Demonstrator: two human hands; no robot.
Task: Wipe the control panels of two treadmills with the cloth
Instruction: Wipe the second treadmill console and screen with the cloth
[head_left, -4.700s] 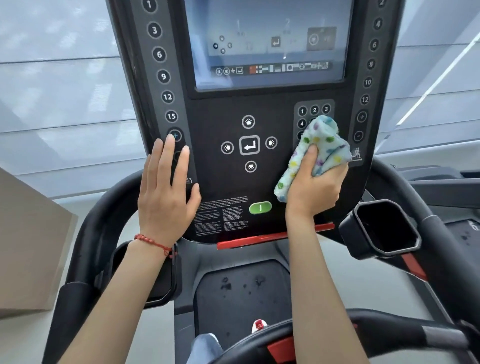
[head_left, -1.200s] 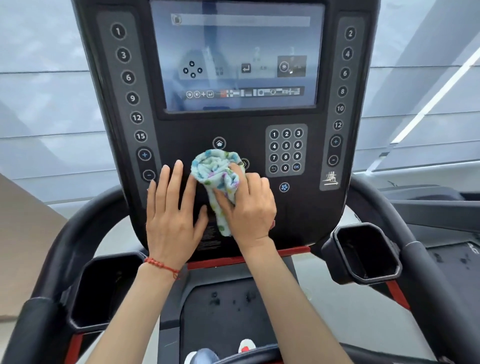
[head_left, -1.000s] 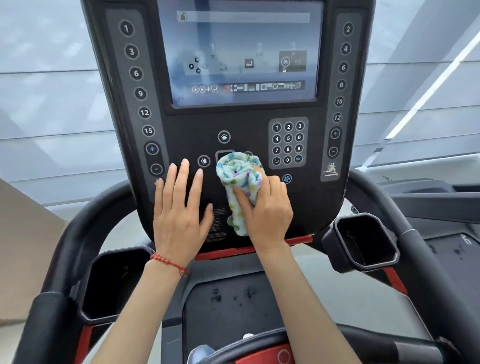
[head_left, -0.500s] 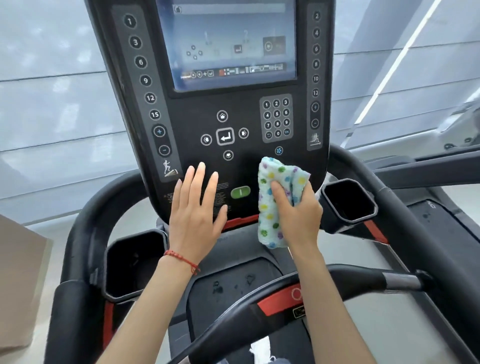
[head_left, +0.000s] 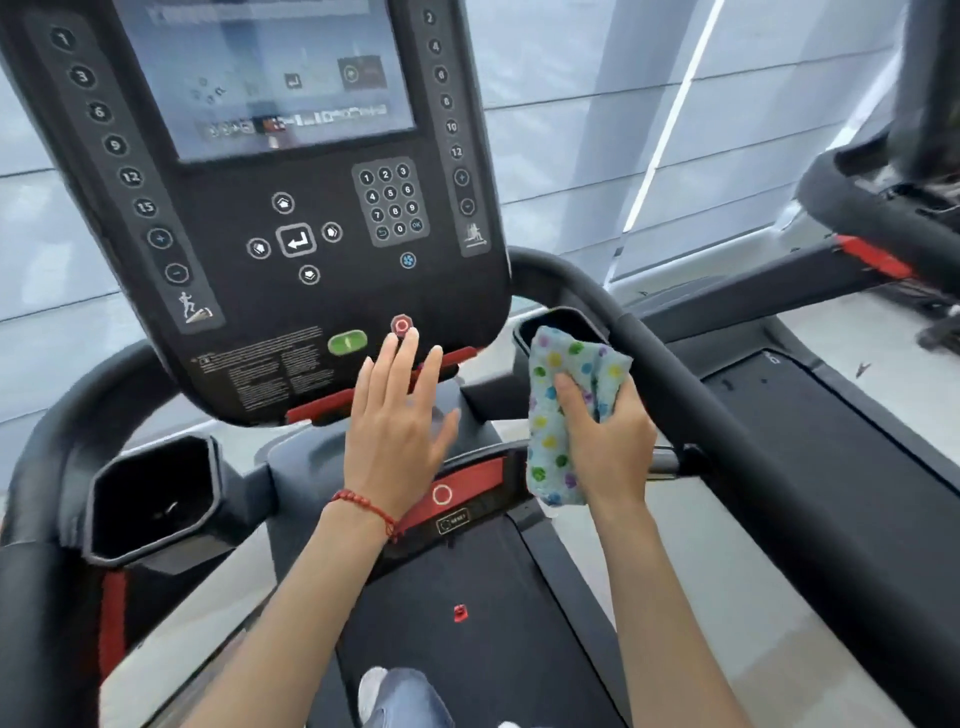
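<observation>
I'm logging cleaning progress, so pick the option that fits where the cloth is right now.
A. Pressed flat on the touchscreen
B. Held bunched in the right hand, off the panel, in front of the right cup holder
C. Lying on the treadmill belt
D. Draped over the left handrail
B: the right hand grips the dotted cloth bunched, off the control panel, in front of the right cup holder.

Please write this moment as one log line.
right hand: holds cloth, off panel | left hand: open, empty
</observation>
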